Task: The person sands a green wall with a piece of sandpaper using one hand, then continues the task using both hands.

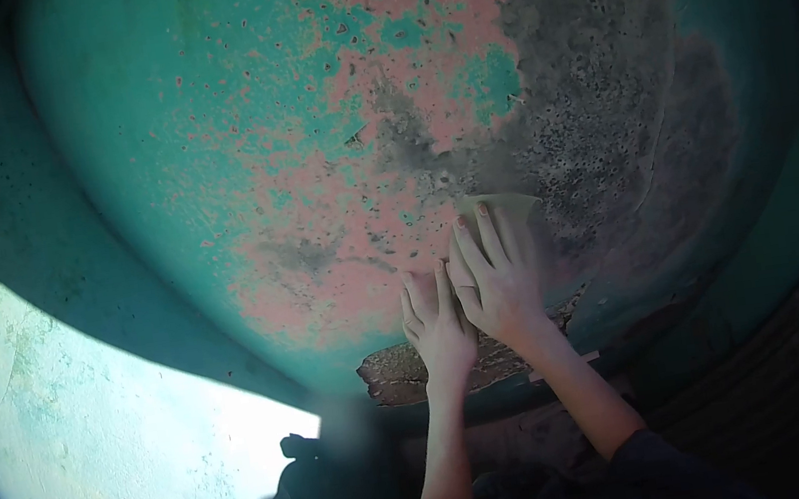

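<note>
A thin, pale sheet of sandpaper (521, 205) lies against a worn, painted metal panel (139, 112). Over it, my right hand (503, 286) presses down with its fingers stretched out, pinning the sheet to the surface. Just to the left, my left hand (440, 330) rests flat on the panel with its fingers apart, its fingertips close to the right hand's thumb. The panel shows teal paint, pink undercoat and bare grey, pitted metal. Beneath my wrists is a rough brown damaged patch (401, 375).
A curved teal edge (105, 238) borders the panel at the left. Below it lies brightly lit, pale ground (92, 441), with a dark shadow shape (320, 492) beside my body. The right side and lower right are in deep shade.
</note>
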A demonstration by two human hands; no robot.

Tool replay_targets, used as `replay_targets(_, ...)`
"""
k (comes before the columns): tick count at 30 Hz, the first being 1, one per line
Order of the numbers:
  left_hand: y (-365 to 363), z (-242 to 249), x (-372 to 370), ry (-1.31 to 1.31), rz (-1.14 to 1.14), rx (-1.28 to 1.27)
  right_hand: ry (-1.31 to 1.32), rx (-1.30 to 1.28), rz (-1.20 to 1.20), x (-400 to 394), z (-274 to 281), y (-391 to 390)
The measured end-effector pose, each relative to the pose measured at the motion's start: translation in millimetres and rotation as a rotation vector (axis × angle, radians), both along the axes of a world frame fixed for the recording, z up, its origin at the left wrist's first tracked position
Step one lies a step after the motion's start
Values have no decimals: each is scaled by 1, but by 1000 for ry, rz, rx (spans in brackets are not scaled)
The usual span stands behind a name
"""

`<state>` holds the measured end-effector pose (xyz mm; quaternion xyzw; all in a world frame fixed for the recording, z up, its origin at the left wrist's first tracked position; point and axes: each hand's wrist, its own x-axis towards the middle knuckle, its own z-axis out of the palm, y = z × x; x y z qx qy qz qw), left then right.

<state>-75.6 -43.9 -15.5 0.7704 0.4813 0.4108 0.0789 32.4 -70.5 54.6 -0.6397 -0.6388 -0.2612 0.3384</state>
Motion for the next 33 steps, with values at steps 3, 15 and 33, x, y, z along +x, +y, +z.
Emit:
replay_targets(3, 0, 1, 2, 18, 16, 9, 10, -6, -16, 11, -20, -1)
replay_targets(15, -3, 5, 6, 183, 87, 68, 302, 128, -159, 67, -83, -5)
replay_targets(33, -5, 0, 24, 216, 57, -12, 99, -169, -37, 90, -137, -28)
